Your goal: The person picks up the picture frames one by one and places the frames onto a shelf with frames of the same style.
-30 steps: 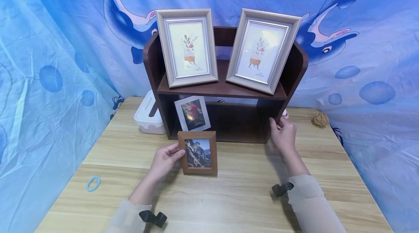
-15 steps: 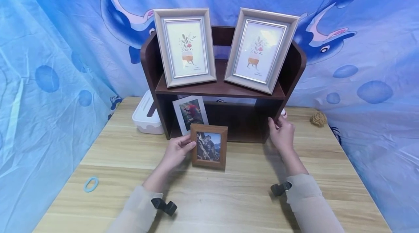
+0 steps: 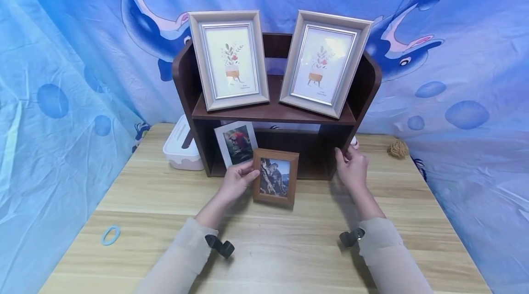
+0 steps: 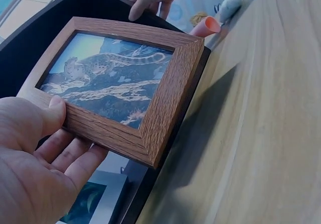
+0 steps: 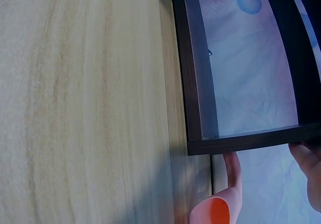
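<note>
My left hand [image 3: 236, 183] pinches the left edge of a brown wooden picture frame [image 3: 296, 179], thumb in front and fingers behind. The frame shows a spotted cat on rocks and is raised off the table, tilted, before the lower compartment of a dark brown desktop shelf [image 3: 272, 114]. My right hand [image 3: 353, 167] holds the shelf's right side panel near its front edge; in the right wrist view only part of this hand shows. A white picture frame [image 3: 222, 143] with a red parrot leans inside the lower compartment at the left, partly hidden by the left hand.
Two large beige picture frames [image 3: 263, 62] stand on the upper shelf. A white box [image 3: 182, 151] sits left of the shelf, a pink cup-like thing [image 5: 233, 199] at its right. A twine ball [image 3: 398, 149] and a blue ring [image 3: 110, 235] lie on the wooden table [image 3: 289, 257].
My left hand has carried the brown picture frame to the right and forward, toward the lower compartment. The right hand has stayed at the shelf's side panel. The head view has shifted slightly.
</note>
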`<state>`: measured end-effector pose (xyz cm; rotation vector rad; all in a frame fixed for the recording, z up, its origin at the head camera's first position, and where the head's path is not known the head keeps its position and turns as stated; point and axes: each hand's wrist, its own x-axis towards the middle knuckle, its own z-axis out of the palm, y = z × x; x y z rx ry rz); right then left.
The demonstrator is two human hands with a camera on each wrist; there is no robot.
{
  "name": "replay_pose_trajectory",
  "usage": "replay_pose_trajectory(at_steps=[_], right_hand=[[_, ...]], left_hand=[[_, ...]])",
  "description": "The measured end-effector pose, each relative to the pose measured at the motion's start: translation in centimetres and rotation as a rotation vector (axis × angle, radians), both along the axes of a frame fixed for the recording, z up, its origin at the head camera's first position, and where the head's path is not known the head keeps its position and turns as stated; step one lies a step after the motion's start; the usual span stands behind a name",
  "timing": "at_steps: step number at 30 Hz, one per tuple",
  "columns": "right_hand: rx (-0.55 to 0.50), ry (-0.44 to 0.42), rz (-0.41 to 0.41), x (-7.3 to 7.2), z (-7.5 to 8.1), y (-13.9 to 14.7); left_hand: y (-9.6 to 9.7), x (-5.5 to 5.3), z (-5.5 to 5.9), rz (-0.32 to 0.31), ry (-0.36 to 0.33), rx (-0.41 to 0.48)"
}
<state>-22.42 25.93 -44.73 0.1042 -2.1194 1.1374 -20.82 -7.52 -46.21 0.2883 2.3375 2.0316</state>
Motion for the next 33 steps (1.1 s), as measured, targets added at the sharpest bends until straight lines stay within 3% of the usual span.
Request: replay_pose_trajectory(at_steps=[11, 21, 33], right_hand=[[0.003, -0.002, -0.018, 0.0, 0.0, 0.2], [0.013, 0.016, -0.016, 0.0, -0.3, 0.2], [-0.004, 0.026, -0.005, 0.1, 0.0, -0.2]], left_hand=[[1.8, -2.3, 0.5, 0.014, -0.037, 0.063], [3.1, -3.9, 0.0, 0.055, -0.002, 0.007], [4.9, -6.2, 1.2, 0.075, 0.019, -0.023]])
